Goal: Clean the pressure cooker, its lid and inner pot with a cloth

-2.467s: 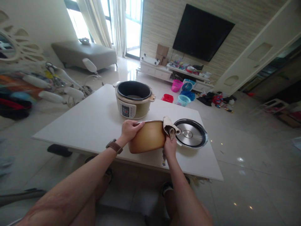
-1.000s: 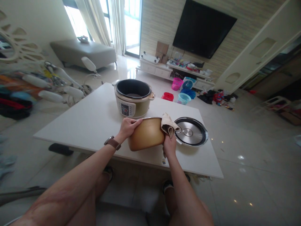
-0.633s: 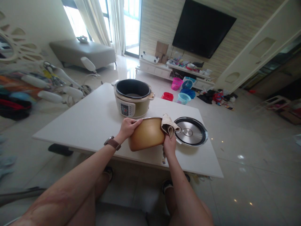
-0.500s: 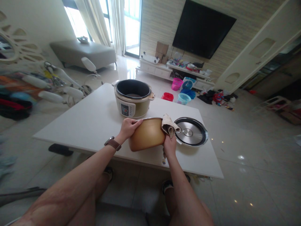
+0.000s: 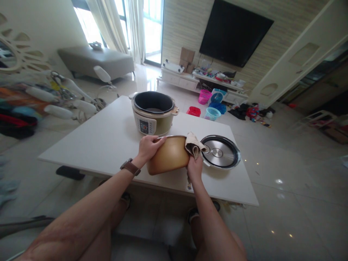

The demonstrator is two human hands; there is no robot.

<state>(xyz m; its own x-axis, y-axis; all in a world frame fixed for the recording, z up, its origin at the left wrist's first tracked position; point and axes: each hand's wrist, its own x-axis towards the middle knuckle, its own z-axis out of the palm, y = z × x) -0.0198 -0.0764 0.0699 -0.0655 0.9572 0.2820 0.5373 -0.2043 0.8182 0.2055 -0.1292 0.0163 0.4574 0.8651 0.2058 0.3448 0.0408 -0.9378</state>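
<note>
We count one table (image 5: 95,145): on it, one cooker (image 5: 164,125), one lid (image 5: 227,154); over it, one pot (image 5: 170,156), one cloth (image 5: 191,142), our two hands (image 5: 147,148) (image 5: 195,169); beyond it, one television (image 5: 236,34).

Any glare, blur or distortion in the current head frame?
In the head view, the glass door is blown out; the floor glares in bright spots; the colourful heap at the left edge looks smeared and stretched; the golden pot reads fairly clearly.

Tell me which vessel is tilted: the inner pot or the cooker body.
The golden inner pot, tilted in the left hand's grip; the cooker body stands upright on the white table.
</note>
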